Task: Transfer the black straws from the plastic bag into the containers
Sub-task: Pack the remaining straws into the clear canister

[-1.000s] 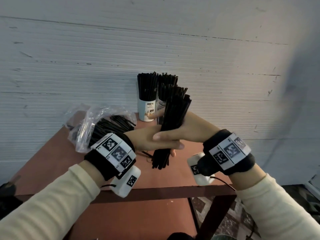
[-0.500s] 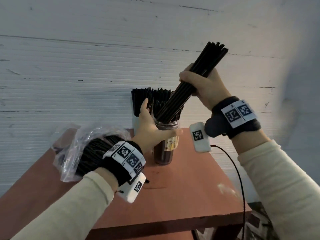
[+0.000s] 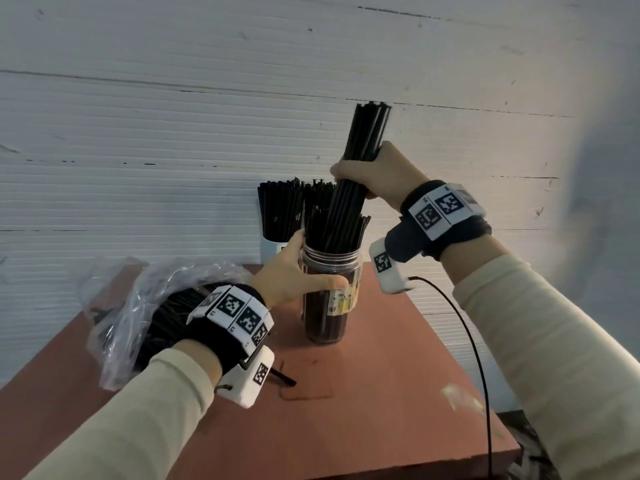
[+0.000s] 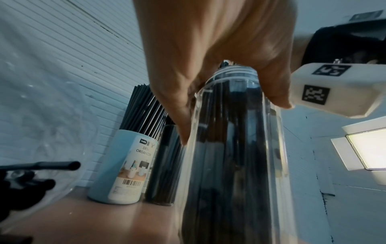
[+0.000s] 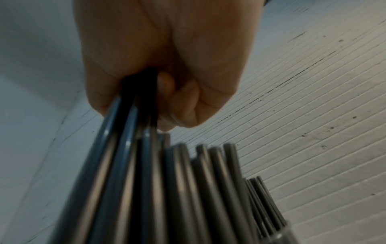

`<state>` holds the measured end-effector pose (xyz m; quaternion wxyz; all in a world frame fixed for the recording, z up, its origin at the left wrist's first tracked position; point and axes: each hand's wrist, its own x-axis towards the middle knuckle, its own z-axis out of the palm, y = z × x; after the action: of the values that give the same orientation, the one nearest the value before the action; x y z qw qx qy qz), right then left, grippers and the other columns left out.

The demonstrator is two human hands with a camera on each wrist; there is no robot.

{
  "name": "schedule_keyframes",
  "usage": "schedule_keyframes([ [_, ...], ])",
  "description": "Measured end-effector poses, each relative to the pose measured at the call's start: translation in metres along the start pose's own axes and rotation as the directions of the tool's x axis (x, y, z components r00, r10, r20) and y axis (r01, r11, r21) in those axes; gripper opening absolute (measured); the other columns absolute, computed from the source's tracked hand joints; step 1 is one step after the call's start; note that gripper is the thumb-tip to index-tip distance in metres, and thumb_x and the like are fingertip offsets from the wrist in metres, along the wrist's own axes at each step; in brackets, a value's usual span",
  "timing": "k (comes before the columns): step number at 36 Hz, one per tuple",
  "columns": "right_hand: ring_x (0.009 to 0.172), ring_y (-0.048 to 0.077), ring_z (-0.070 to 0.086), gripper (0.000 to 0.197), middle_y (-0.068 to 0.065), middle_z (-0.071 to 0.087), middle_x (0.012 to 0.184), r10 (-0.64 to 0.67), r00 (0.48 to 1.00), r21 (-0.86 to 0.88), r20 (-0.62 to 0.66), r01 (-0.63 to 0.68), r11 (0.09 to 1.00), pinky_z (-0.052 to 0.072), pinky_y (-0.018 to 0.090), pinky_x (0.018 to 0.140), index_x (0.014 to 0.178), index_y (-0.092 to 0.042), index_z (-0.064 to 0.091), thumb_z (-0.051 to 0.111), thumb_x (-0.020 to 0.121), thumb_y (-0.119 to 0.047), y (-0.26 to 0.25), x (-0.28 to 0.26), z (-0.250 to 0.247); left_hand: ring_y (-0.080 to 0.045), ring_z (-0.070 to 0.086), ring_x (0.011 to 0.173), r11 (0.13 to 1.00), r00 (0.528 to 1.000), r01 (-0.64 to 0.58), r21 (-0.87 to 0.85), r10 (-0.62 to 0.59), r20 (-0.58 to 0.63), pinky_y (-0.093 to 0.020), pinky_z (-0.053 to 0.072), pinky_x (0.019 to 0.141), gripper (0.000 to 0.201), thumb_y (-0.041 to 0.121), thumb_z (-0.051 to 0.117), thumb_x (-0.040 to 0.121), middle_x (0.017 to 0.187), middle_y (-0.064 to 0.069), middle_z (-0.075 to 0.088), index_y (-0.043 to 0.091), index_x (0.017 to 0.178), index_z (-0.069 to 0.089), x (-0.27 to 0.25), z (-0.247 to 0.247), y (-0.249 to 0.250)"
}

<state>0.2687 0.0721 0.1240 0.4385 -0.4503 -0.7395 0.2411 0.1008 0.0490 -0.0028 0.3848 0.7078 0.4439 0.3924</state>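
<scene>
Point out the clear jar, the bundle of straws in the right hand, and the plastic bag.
clear jar (image 3: 325, 320), head view, lower wall below the label.
bundle of straws (image 3: 367, 133), head view, upper shafts above the right hand's grip.
plastic bag (image 3: 121, 306), head view, crumpled clear side left of the left wrist.

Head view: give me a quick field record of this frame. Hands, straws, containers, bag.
left hand: grips the clear jar near its rim
right hand: grips straw bundle
straw bundle: lower ends inside the jar mouth, tops well above it
clear jar: upright on the red table, already holds straws
white organizer: behind the jar, full of straws
third container: dark, beside the organizer, holds straws
plastic bag: on the table's left, straws still inside
</scene>
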Motion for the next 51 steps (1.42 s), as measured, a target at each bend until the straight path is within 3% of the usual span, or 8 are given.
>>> schedule_keyframes([
  [2,0.066,0.021,0.053,0.014,0.011,0.054,0.071,0.008,0.999,-0.06,0.053,-0.005,0.998,0.041,0.031,0.059,0.079,-0.008,0.062,0.071,0.078,-0.019,0.003,-0.002,0.007,0.011,0.055,0.107,1.0,1.0,0.004,0.001,-0.004,0.003,-0.017,0.047,0.093,0.093,0.025,0.087,0.071,0.123,0.018,0.059,0.027,0.146,0.032,0.0,-0.001,0.0],
  [6,0.07,0.01,0.066,0.026,0.001,0.068,0.076,0.027,0.994,-0.125,0.104,-0.013,0.992,0.052,0.023,0.066,0.079,-0.008,0.066,0.072,0.084,-0.033,0.014,-0.015,0.021,0.016,0.053,0.098,1.0,1.0,0.007,-0.009,-0.007,0.005,-0.006,0.043,0.073,0.092,0.025,0.086,0.072,0.114,0.025,0.057,0.031,0.145,0.031,-0.001,-0.001,0.002],
  [10,0.08,-0.011,0.062,0.04,-0.01,0.067,0.097,0.006,0.992,-0.121,0.123,0.01,0.993,0.046,0.006,0.065,0.108,-0.015,0.063,0.068,0.084,-0.046,0.02,-0.033,0.026,0.016,0.055,0.097,1.0,1.0,0.002,-0.006,-0.002,0.013,-0.005,0.043,0.074,0.091,0.024,0.086,0.072,0.114,0.023,0.058,0.029,0.145,0.031,-0.001,-0.001,0.0],
  [18,0.134,0.006,0.039,0.074,0.0,0.037,0.148,-0.353,0.922,-0.089,-0.156,0.343,0.935,0.036,0.024,0.111,0.148,-0.019,0.027,0.068,0.088,-0.033,0.018,-0.034,0.022,0.016,0.05,0.094,1.0,1.0,-0.002,0.002,0.002,0.006,-0.003,0.037,0.072,0.091,0.025,0.085,0.073,0.11,0.028,0.053,0.031,0.144,0.029,0.001,0.0,0.0],
  [27,0.097,0.001,0.052,0.027,-0.003,0.064,0.113,-0.412,0.91,-0.412,-0.051,0.356,0.839,0.037,0.003,0.084,0.12,-0.014,0.063,0.053,0.097,-0.025,0.035,-0.051,0.04,0.026,0.056,0.083,0.999,0.999,-0.035,-0.022,0.035,-0.003,0.002,0.042,0.066,0.086,0.015,0.084,0.073,0.109,0.022,0.057,0.023,0.141,0.033,0.003,0.001,-0.003],
  [33,0.132,0.011,0.043,0.043,0.001,0.049,0.143,-0.482,0.874,-0.456,-0.055,0.407,0.791,0.028,0.015,0.108,0.141,-0.013,0.046,0.049,0.099,-0.024,0.024,-0.055,0.04,0.024,0.054,0.084,0.999,0.999,-0.04,-0.02,0.04,-0.006,0.004,0.041,0.066,0.089,0.016,0.085,0.073,0.108,0.024,0.057,0.023,0.144,0.032,0.004,0.001,-0.003],
  [43,0.122,0.016,0.053,0.037,0.002,0.059,0.132,-0.413,0.911,-0.529,0.001,0.351,0.773,0.036,0.02,0.098,0.134,-0.015,0.055,0.044,0.1,-0.023,0.032,-0.067,0.057,0.019,0.06,0.086,0.999,1.0,-0.029,-0.033,0.028,-0.013,-0.002,0.046,0.068,0.084,0.013,0.084,0.074,0.111,0.015,0.061,0.018,0.142,0.035,0.004,0.004,-0.006],
  [51,0.134,0.013,0.042,0.043,-0.001,0.047,0.146,-0.414,0.91,-0.556,0.029,0.359,0.75,0.029,0.022,0.11,0.14,-0.016,0.049,0.045,0.1,-0.029,0.025,-0.071,0.058,0.016,0.053,0.09,1.0,1.0,-0.003,0.005,0.003,-0.015,-0.004,0.042,0.072,0.082,0.015,0.081,0.078,0.107,0.021,0.054,0.021,0.142,0.03,0.003,0.009,-0.003],
])
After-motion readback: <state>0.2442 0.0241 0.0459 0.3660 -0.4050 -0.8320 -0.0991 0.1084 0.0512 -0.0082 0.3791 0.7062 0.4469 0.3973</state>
